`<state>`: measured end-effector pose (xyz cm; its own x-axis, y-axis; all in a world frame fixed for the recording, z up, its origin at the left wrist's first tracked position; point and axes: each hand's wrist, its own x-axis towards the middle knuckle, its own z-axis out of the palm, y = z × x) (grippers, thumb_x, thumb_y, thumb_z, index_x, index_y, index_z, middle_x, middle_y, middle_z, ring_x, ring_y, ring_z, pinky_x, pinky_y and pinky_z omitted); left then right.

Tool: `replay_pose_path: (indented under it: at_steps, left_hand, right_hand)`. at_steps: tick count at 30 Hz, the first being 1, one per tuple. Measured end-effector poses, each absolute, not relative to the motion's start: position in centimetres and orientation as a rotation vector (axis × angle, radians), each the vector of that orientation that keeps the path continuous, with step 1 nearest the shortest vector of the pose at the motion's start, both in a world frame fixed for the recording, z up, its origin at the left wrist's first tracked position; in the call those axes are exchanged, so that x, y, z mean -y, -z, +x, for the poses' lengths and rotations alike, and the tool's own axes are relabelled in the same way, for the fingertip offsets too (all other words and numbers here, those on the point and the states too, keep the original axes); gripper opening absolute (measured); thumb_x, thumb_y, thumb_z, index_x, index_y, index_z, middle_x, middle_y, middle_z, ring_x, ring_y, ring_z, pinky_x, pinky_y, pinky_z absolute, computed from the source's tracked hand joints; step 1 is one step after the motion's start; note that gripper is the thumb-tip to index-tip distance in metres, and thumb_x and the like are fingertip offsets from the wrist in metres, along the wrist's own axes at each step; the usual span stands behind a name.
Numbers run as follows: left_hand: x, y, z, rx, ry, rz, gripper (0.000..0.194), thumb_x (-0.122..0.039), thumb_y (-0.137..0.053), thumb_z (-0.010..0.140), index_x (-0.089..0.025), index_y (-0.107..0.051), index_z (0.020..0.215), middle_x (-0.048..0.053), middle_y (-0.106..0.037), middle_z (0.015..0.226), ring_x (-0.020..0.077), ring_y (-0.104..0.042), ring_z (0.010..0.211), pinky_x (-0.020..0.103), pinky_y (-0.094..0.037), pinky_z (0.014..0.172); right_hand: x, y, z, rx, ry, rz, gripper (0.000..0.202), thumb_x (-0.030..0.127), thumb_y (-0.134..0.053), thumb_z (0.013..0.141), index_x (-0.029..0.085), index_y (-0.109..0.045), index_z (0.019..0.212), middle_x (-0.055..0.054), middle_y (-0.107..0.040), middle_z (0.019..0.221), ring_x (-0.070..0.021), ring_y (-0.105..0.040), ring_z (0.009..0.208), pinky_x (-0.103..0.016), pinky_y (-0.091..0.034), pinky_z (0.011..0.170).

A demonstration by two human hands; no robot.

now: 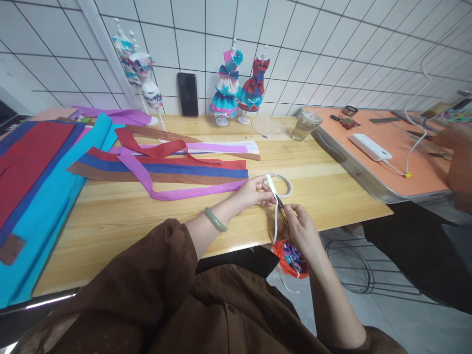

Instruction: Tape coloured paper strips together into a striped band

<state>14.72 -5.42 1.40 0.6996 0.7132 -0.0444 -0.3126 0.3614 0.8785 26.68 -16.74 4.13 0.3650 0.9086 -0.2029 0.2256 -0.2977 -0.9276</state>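
My left hand (254, 192), with a green bangle at its wrist, pinches a narrow white strip (271, 184) near the table's front edge. The strip's tail hangs down past that edge. My right hand (298, 222) is closed on small dark scissors (280, 206), whose blades meet the strip just beside my left fingers. Behind my hands a white tape roll (285, 186) lies flat. A purple ribbon (173, 192) runs from the left up to my left hand, next to red, blue and brown strips (191, 169).
Wide coloured fabric pieces (37, 162) cover the left side. Small dressed stands (225, 91), a phone (188, 94) and a cup (305, 126) stand at the back. An orange-topped table (372, 172) adjoins at right, with another person's hand over it. A red bag of scraps (291, 258) sits below.
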Motion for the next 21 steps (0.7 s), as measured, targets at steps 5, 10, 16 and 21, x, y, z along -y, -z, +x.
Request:
replay_pose_path:
  at_steps: [5,10,16,21]
  left_hand:
    - [5.46,-1.37,14.74,-0.462,-0.665,1.008,0.067,-0.007,-0.063,0.073,-0.025,-0.038,0.133,-0.002,-0.055,0.076,0.0135,-0.065,0.069,0.032,-0.052,0.069]
    - [5.45,-1.29,14.66,-0.438,-0.662,1.013,0.068,-0.008,-0.063,0.073,-0.024,-0.036,0.134,-0.002,-0.056,0.077,0.0148,-0.066,0.071,0.032,-0.052,0.069]
    - [5.5,-1.6,14.67,-0.473,-0.672,0.992,0.066,-0.007,-0.063,0.072,-0.023,-0.039,0.132,-0.002,-0.056,0.074,0.0147,-0.066,0.07,0.032,-0.052,0.068]
    - [5.57,-1.49,14.75,-0.463,-0.664,1.013,0.067,-0.007,-0.062,0.073,-0.022,-0.037,0.133,-0.001,-0.057,0.075,0.0141,-0.065,0.069,0.031,-0.052,0.067]
  right_hand:
    - [16.53,-4.01,26.63,0.975,-0.989,-1.726,0.039,0.06,-0.047,0.079,0.022,-0.042,0.087,0.008,-0.045,0.041,-0.0065,-0.033,0.029,-0.016,-0.022,0.03]
    - [16.19,-3.7,26.67,0.955,-0.999,-1.719,0.042,0.061,-0.049,0.077,0.022,-0.043,0.089,0.008,-0.045,0.041,-0.0066,-0.032,0.029,-0.017,-0.022,0.03]
    - [16.4,-3.49,26.67,1.04,-0.927,-1.748,0.041,0.061,-0.046,0.079,0.022,-0.042,0.089,0.007,-0.048,0.042,-0.007,-0.033,0.03,-0.017,-0.023,0.031]
    - [16.29,-3.23,26.84,1.106,-0.879,-1.784,0.039,0.06,-0.044,0.08,0.022,-0.043,0.088,0.007,-0.046,0.041,-0.0079,-0.034,0.03,-0.018,-0.023,0.032]
